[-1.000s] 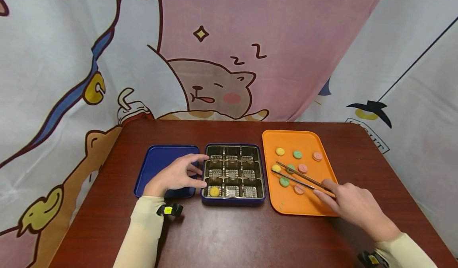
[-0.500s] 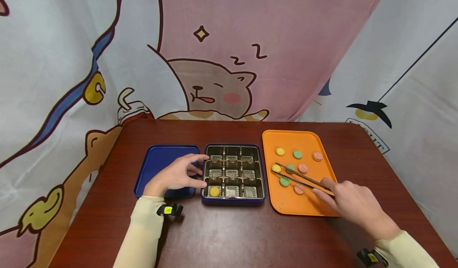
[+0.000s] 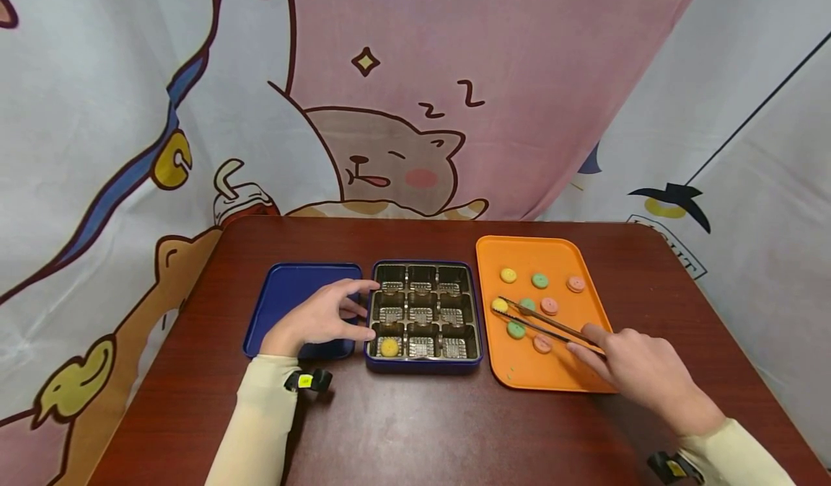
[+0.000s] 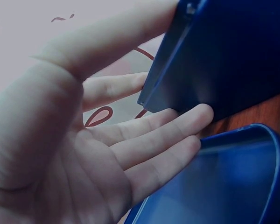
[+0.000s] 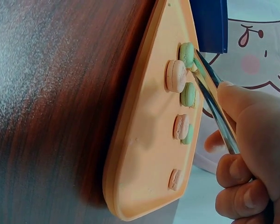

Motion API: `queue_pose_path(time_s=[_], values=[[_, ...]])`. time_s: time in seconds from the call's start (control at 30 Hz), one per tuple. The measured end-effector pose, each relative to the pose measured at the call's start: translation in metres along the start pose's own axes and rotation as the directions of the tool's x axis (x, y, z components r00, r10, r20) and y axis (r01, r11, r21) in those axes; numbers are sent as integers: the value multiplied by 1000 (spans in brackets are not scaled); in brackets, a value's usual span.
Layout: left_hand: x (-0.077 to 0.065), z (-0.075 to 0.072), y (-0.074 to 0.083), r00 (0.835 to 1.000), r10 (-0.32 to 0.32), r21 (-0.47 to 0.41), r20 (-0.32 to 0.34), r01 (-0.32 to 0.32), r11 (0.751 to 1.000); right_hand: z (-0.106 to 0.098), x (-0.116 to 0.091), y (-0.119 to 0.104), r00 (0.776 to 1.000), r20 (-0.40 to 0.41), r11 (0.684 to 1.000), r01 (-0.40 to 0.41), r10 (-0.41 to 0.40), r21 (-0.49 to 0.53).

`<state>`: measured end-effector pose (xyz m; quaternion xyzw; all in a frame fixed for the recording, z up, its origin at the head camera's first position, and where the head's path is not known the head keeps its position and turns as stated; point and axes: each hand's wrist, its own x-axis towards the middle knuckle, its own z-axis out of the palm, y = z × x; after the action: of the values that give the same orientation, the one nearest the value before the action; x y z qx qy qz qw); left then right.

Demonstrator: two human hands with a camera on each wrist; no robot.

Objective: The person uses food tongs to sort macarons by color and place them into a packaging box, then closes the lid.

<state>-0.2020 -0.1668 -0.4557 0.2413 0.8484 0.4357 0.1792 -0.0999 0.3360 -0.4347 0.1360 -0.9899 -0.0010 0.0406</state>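
Observation:
My right hand (image 3: 639, 367) grips metal tongs (image 5: 217, 109) over the orange tray (image 3: 552, 374). The tong tips straddle a yellow macaron (image 3: 499, 305) near the tray's left side. Green macarons (image 3: 516, 330) and pink macarons (image 3: 549, 306) lie around it, with a second yellow macaron (image 3: 508, 275) farther back. At centre is a dark blue box (image 3: 423, 367) with a divided plastic insert. Its front left compartment holds a yellow macaron (image 3: 389, 347); the others are bare. My left hand (image 3: 318, 318), fingers extended, touches the box's left side with thumb and index finger.
A blue lid (image 3: 301, 280) lies left of the box, partly under my left hand. The brown table (image 3: 415, 421) ends at a curtain (image 3: 552, 75) with cartoon prints behind it. Small crumbs lie near the tray's front left corner.
The tong tips have drawn slightly closer together around the yellow macaron, which has shifted a little to the left. My left hand and the box have stayed still.

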Motion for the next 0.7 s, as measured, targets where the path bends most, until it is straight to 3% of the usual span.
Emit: queue_pose_path(time_s=[0.7], values=[[0,0,1,1000,-3,-8,2,3,1000,3,-4,0,1000,13,1000,-18,18,4]])
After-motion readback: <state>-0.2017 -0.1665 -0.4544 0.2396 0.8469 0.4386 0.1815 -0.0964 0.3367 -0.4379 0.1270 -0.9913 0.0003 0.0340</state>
